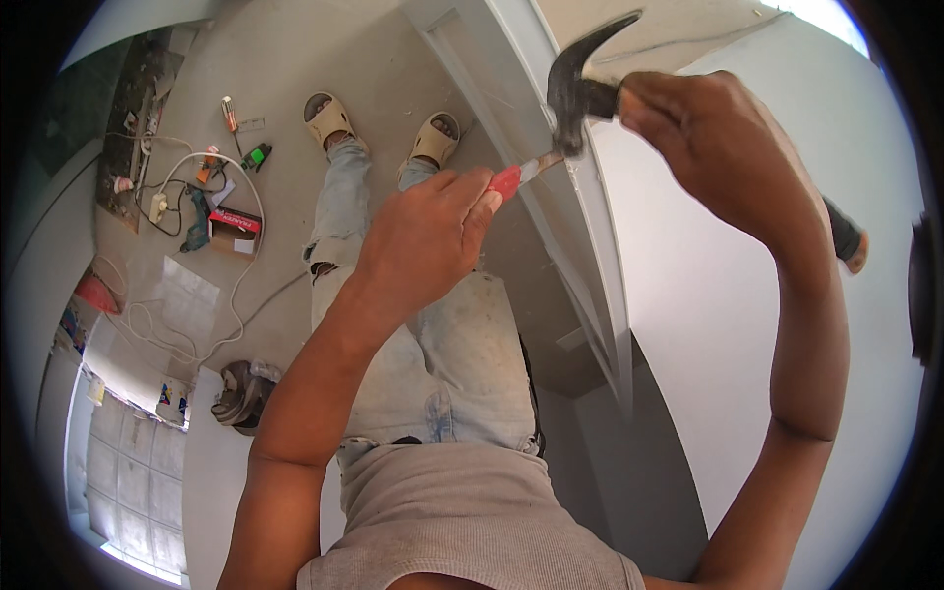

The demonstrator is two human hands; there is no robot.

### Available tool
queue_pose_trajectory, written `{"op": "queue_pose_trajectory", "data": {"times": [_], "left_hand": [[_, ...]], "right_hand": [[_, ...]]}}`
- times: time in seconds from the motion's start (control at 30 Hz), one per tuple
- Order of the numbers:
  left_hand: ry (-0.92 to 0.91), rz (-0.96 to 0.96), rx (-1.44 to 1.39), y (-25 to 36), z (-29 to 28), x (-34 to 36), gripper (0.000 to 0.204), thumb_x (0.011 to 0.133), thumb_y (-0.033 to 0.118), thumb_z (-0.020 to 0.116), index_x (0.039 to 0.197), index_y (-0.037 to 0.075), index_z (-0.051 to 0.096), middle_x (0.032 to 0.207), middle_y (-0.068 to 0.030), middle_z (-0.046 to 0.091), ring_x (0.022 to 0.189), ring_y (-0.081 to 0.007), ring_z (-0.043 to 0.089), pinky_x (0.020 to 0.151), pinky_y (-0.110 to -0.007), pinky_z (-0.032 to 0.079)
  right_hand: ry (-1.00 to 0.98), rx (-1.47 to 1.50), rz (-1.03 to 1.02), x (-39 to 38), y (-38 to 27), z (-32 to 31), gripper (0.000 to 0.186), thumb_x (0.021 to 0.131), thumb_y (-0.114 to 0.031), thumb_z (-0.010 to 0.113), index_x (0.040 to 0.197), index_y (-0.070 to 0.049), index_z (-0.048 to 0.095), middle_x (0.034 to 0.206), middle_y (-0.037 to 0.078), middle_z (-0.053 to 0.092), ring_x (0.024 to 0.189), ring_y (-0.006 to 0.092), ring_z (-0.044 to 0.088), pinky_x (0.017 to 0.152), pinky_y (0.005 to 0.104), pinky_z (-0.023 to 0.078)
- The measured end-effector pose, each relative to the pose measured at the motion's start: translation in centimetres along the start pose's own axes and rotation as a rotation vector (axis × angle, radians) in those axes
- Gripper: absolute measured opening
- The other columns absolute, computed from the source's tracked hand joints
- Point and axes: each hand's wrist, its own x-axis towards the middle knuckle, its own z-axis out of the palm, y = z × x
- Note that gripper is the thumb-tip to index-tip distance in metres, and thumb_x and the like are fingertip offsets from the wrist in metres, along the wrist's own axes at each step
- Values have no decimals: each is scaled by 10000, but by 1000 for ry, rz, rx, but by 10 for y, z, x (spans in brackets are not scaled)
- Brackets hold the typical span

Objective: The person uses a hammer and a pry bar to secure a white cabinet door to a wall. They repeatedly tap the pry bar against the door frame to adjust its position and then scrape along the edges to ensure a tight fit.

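A red-handled tool (506,183) is clamped in the left hand (423,238), forearm (329,369) slanted inward, while a black claw hammer (567,103) is gripped in the right hand (723,152), wrist (801,246) bent inward.

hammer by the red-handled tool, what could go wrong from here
A stray swing of the hammer might catch the left hand, which grips the red-handled tool close by. That tool's blade could slip and mark the white panel. If the right hand lost its grip, the hammer might fall toward the open-toed sandals.
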Motion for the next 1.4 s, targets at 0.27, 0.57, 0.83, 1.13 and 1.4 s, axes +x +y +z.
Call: {"op": "queue_pose_trajectory", "data": {"times": [0.27,0.57,0.83,1.13,1.4], "left_hand": [[-15,-8,5,3,-1,1,256,996,181,657,1157,-18,676,858,-185,686,736,-368,658,661,-433,509],[12,-15,18,7,3,-3,267,999,184,653,1162,-26,670,847,-178,678,724,-358,655,655,-433,509],[28,-11,20,10,3,-3,252,1001,178,652,1165,-11,675,851,-170,677,708,-347,649,641,-423,505],[-12,-45,45,12,2,-4,242,997,163,650,1170,-4,674,851,-168,676,703,-353,647,633,-428,500],[-23,-25,11,15,-1,-1,272,1010,206,636,1184,1,673,874,-198,676,726,-366,656,649,-435,503]], "right_hand": [[-65,23,30,6,-5,-7,248,979,-180,613,866,35,662,770,234,618,649,394,553,679,471,472],[40,107,70,1,-4,-7,277,985,-203,619,850,36,658,759,244,620,666,411,570,703,496,458],[68,36,-207,12,12,-7,287,1025,-241,621,1065,22,729,701,147,653,581,260,540,660,393,496],[-127,-42,-148,26,13,-11,348,1021,-320,648,1056,13,741,739,134,678,617,222,579,658,357,494],[-336,-26,36,23,-21,-48,340,1068,-314,546,1001,-34,728,677,128,664,584,226,618,657,421,538]]}}
